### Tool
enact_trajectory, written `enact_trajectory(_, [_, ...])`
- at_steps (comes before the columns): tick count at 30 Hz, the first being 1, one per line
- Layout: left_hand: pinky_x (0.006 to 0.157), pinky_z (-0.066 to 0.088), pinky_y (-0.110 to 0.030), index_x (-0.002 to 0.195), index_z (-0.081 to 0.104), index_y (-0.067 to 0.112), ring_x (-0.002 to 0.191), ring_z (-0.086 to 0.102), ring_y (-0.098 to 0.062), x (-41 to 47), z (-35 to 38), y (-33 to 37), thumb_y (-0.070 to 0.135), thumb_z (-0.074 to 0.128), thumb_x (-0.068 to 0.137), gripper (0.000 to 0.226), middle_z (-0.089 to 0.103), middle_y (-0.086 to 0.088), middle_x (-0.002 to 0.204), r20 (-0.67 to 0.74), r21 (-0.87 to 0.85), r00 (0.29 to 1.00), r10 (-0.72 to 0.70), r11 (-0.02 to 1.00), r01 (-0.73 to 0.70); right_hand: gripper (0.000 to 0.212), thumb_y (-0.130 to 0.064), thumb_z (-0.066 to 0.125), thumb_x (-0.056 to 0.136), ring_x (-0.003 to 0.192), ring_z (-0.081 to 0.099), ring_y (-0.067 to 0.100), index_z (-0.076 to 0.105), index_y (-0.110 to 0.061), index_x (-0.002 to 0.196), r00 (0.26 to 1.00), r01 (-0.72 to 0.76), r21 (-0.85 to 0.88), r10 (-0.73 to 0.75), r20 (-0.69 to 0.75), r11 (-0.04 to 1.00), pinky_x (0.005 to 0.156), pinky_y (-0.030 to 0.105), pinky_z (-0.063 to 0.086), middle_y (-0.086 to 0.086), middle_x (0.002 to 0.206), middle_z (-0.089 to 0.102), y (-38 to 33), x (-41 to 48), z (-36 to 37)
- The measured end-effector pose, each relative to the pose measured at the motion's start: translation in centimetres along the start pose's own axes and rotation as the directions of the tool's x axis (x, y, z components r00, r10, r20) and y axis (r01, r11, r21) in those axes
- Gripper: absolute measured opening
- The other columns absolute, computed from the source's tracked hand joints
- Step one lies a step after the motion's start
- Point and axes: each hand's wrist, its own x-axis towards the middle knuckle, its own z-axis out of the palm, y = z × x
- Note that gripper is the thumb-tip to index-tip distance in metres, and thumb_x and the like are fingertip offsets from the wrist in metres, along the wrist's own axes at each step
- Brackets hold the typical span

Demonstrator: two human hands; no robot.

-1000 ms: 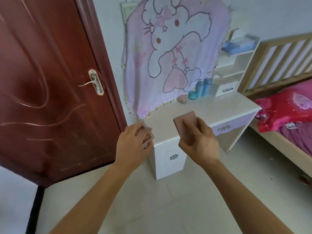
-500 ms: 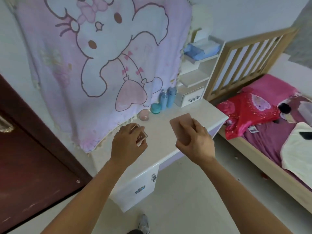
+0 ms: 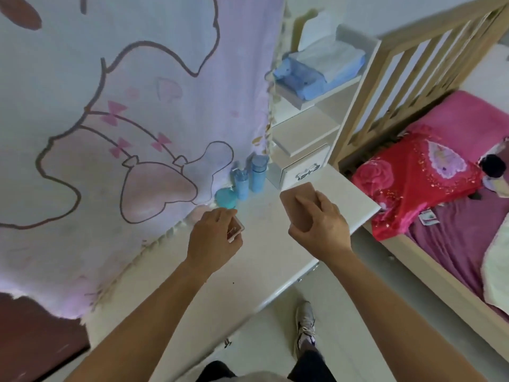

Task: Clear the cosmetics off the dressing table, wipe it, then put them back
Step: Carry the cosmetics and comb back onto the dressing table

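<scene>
While a cartoon blanket [image 3: 115,128] drapes the white worktop's [image 3: 264,244] back edge beside a bed [image 3: 454,216], blue bottles [image 3: 252,177] crowd its back, left grip [image 3: 212,241] holding a small pink case [image 3: 234,229], right grip [image 3: 319,224] a pink compact [image 3: 297,201].

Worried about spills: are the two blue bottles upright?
Upright: both blue bottles stand on the dressing table, caps up, beside the teal jar.

The dressing table [image 3: 264,260] top is smooth, white, faintly glossy. The drawer handle [image 3: 307,172] looks like shiny metal. The cartoon blanket [image 3: 124,111] is soft matt cloth; the bed rail [image 3: 413,67] is pale wood — the blue bottles [image 3: 254,176] are translucent plastic.
</scene>
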Motion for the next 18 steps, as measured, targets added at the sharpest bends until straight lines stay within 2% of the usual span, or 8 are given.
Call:
enact_trajectory(3, [0.085, 0.051, -0.039, 0.124, 0.062, 0.015, 0.105, 0.058, -0.028, 1.7, 3.6, 0.6, 0.031, 0.073, 0.073, 0.054, 0.065, -0.005, 0.115, 0.093, -0.020, 0.981, -0.171, 0.985, 0.174, 0.072, -0.052, 0.071, 0.067, 0.116, 0.054, 0.032, 0.053, -0.035, 0.135, 0.979, 0.081, -0.018, -0.076, 0.188, 0.997, 0.090, 0.041, 0.050, 0.008, 0.145, 0.046, 2.8, 4.4, 3.0])
enact_trajectory(5, [0.085, 0.048, -0.035, 0.122, 0.060, 0.017, 0.106, 0.056, -0.025, 3.1, 5.4, 1.5, 0.030, 0.072, 0.073, 0.053, 0.064, -0.003, 0.115, 0.131, -0.042, 0.946, -0.297, 0.951, 0.305, 0.070, -0.053, 0.065, 0.067, 0.115, 0.052, 0.031, 0.048, -0.037, 0.134, 0.931, 0.137, -0.035, -0.117, 0.346, 0.990, 0.090, 0.039, 0.048, 0.005, 0.144, 0.043, 4.0, 7.1, 4.5])
enact_trajectory(9, [0.078, 0.048, -0.035, 0.114, 0.058, 0.020, 0.098, 0.054, -0.024, 5.9, 8.0, 2.9, 0.027, 0.072, 0.069, 0.047, 0.059, 0.000, 0.112, 0.168, -0.044, 0.872, -0.460, 0.880, 0.472, 0.066, -0.046, 0.061, 0.066, 0.107, 0.054, 0.032, 0.045, -0.031, 0.129, 0.855, 0.231, -0.005, -0.201, 0.478, 0.973, 0.083, 0.038, 0.048, 0.006, 0.135, 0.049, 5.5, 11.7, 7.2])
enact_trajectory(13, [0.069, 0.049, -0.035, 0.097, 0.058, 0.018, 0.084, 0.056, -0.024, 7.7, 10.6, 3.1, 0.020, 0.075, 0.065, 0.036, 0.054, 0.001, 0.101, 0.191, -0.033, 0.842, -0.504, 0.854, 0.518, 0.066, -0.043, 0.064, 0.065, 0.101, 0.056, 0.034, 0.048, -0.024, 0.126, 0.818, 0.266, 0.030, -0.243, 0.522, 0.963, 0.079, 0.038, 0.048, 0.008, 0.131, 0.052, 6.8, 14.6, 9.8])
enact_trajectory(18, [0.069, 0.049, -0.035, 0.097, 0.061, 0.012, 0.083, 0.059, -0.030, 9.2, 14.5, 1.9, 0.016, 0.079, 0.060, 0.041, 0.059, -0.007, 0.103, 0.201, -0.011, 0.855, -0.479, 0.871, 0.491, 0.061, -0.041, 0.068, 0.065, 0.100, 0.057, 0.035, 0.054, -0.021, 0.121, 0.787, 0.274, 0.070, -0.265, 0.557, 0.959, 0.077, 0.038, 0.049, 0.010, 0.129, 0.054, 7.3, 15.8, 13.5])
